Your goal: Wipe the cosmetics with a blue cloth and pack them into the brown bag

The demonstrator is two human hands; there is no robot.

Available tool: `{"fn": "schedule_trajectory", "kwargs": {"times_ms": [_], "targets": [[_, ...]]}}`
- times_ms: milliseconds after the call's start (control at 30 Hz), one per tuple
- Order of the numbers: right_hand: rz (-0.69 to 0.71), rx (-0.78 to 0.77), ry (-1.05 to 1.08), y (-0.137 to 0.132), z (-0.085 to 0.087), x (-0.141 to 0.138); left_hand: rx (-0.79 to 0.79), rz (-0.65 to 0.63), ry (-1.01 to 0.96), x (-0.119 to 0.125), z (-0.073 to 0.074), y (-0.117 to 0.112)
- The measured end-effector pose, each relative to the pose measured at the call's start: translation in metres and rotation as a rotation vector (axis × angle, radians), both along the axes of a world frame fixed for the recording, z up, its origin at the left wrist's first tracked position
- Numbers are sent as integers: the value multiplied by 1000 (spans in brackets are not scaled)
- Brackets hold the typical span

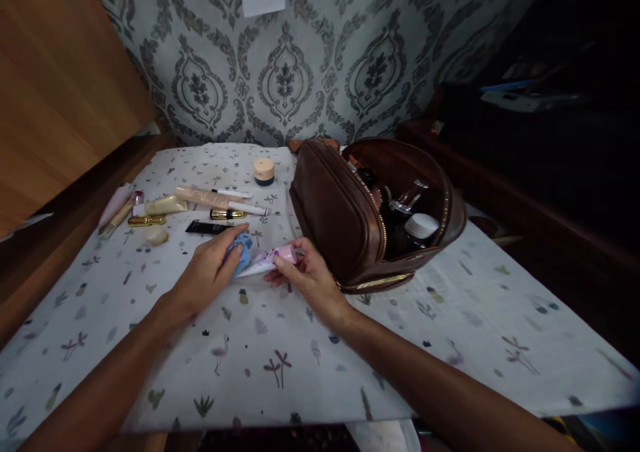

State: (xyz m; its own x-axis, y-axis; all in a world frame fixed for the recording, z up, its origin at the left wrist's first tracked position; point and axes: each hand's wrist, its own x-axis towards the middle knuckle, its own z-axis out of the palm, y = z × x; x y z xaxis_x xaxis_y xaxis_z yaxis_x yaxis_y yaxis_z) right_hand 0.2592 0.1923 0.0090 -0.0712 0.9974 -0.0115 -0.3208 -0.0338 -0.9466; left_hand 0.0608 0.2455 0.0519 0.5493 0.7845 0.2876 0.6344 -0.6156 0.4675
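A white and pink squeeze tube [267,260] is held above the table between my two hands. My right hand [303,272] grips its pink end with thumb and fingers. Bunched in my left hand [213,265] is a blue cloth [241,252], pressed against the tube's white end. Just right of my right hand stands a brown cosmetic bag [333,219], unzipped. Inside it show a white-lidded jar [421,227] and a clear-capped bottle [411,197]; darker items there are hard to make out.
Left of the bag lie a black tube [207,227], a beige tube [200,195], a yellowish tube [167,205], a gold tube [146,221] and other cosmetics. A small jar [264,171] stands at the back. A wooden panel [65,85] rises at left; patterned wallpaper [285,72] is behind.
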Motion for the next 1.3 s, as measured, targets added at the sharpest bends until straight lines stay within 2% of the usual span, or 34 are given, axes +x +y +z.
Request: {"fn": "schedule_trajectory", "kwargs": {"times_ms": [67,133,200,300,467,633,833,1067,1300], "targets": [[-18,7,-53,-1,-1,0,124,-55,-47,7,-5,-9],[-57,38,-140,-2,-4,1,174,-172,1,15,-12,-16],[-131,89,-258,-1,-9,2,152,-258,107,19,-19,-20],[-157,130,-335,1,-13,3,77,-276,239,17,-24,-15],[-51,77,-234,3,-12,1,-9,-299,301,1,-15,2],[2,70,-166,1,-5,3,-86,-299,157,-12,-4,14],[-25,90,-207,-2,1,3,-308,-275,50,-17,11,18],[-11,71,-250,-4,1,1,-435,-297,9,-17,11,16],[48,176,-346,-5,-3,4,-585,-276,-11,-21,12,22]]}}
